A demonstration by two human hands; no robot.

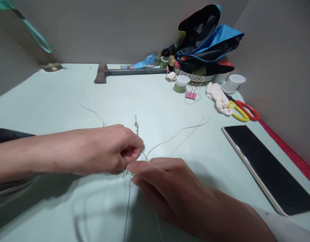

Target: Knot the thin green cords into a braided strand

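Note:
Thin pale green cord runs through both hands, its loose ends spread over the table. My left hand comes in from the left, fingers curled closed on the cord, which passes under them. Close by on the right, my right hand pinches the cord between thumb and forefinger. Just past the left knuckles, a short knotted green and white piece points away from me. Another thin strand shows beyond my left wrist. Several strands hang toward the front edge. The crossing between my fingertips is partly hidden.
A phone lies at the right, with scissors and crumpled white cloth behind it. Farther back are a thread spool, a pink binder clip, a hammer-like tool and a blue-black fabric bundle.

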